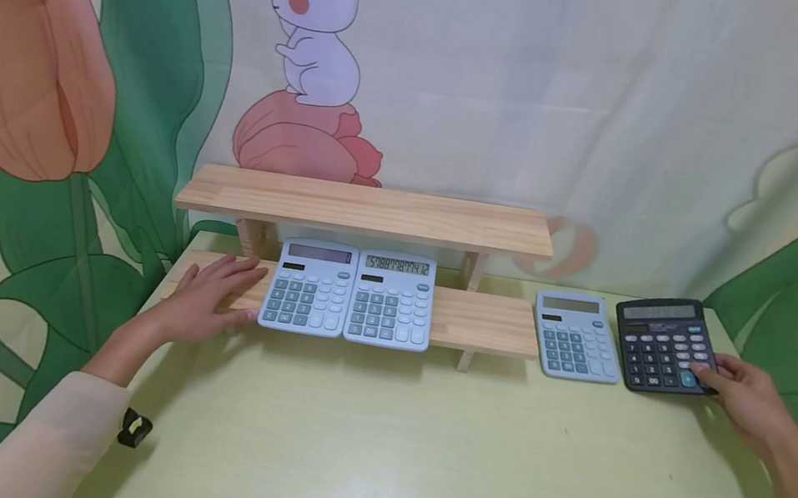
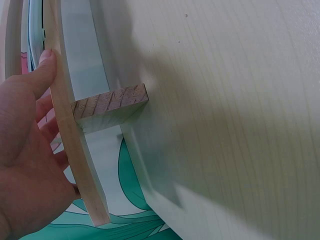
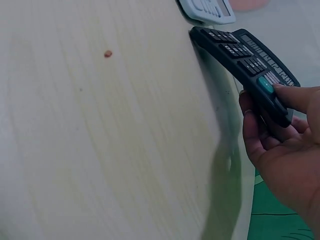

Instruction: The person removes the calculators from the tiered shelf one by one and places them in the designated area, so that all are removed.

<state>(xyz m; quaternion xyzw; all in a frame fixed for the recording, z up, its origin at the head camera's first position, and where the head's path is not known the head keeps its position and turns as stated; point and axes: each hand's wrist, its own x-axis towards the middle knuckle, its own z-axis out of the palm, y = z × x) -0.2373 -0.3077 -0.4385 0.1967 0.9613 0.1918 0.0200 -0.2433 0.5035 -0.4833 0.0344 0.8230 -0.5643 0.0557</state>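
Note:
At the right of the head view my right hand grips a black calculator by its right edge. In the right wrist view, the thumb lies on top by the teal key and the fingers curl underneath; that side of the black calculator is raised off the table. My left hand rests with spread fingers on the left end of the lower wooden shelf. Its thumb is close to the left light-blue calculator. A second light-blue calculator, its display showing digits, stands right beside that one.
A smaller light-blue calculator lies between the shelf and the black calculator. The upper wooden shelf runs behind and above the lower one. A printed curtain hangs behind the pale table. A small brown speck lies on the tabletop.

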